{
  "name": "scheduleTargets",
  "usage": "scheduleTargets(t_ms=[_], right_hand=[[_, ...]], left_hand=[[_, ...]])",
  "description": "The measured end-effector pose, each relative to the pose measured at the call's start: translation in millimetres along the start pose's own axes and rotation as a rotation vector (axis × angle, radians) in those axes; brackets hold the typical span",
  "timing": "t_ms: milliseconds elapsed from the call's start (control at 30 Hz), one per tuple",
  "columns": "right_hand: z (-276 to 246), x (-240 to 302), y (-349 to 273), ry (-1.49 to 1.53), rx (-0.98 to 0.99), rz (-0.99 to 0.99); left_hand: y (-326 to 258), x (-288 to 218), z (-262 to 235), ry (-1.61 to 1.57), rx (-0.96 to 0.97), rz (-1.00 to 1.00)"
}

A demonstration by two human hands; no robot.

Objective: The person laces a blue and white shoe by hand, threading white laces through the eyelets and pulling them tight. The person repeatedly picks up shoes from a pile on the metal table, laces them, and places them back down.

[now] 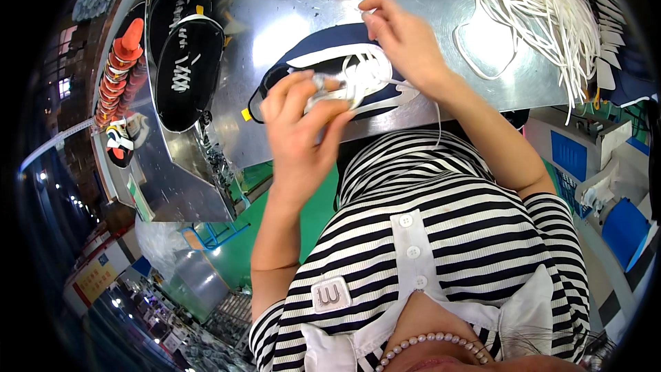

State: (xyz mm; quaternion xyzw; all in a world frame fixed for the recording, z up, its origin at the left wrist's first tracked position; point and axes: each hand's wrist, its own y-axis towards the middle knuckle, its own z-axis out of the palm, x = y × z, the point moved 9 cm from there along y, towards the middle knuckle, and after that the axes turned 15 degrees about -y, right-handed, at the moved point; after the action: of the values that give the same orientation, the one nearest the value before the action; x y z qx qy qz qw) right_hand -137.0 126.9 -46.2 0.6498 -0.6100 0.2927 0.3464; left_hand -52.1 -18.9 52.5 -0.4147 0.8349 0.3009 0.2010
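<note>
A navy shoe upper (317, 43) with white trim lies on the metal table in front of me, its toe end toward the right. White shoelace (368, 72) runs in loops across its eyelet area. Over the upper's opening, my left hand (303, 124) is closed, thumb and fingers pinching white lace; its exact grip is partly blurred. Just beyond the upper's far edge, my right hand (406, 41) is raised with thumb and index finger pressed together. Whatever sits between those fingertips is too small to make out. A thin lace strand hangs over the table's near edge.
A large heap of white laces (530, 0) spreads over the table's far right. Black laced uppers (182, 76) stand in a row at the left. Beyond them, orange-red shoe parts (124, 52) are stacked. More uppers (609, 62) lie at the right edge. The metal table (241, 138) ends near my waist.
</note>
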Motion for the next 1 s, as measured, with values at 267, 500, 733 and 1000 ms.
scheduleTargets(t_ms=[267,500,733,1000], right_hand=[[-18.7,26.7,-70.8,0.185,0.131,-0.129],[-2.8,23.3,-91.2,0.115,0.282,-0.082],[1.8,21.2,-86.3,0.125,0.33,-0.02],[25.1,22.3,-73.0,0.018,0.252,-0.044]], left_hand=[[-11.8,39.0,18.9,-0.157,-0.147,-0.249],[-12.0,46.3,19.7,-0.12,-0.09,-0.334],[-14.7,50.9,21.4,-0.154,-0.094,-0.274],[-12.9,33.5,32.6,-0.194,-0.08,-0.057]])
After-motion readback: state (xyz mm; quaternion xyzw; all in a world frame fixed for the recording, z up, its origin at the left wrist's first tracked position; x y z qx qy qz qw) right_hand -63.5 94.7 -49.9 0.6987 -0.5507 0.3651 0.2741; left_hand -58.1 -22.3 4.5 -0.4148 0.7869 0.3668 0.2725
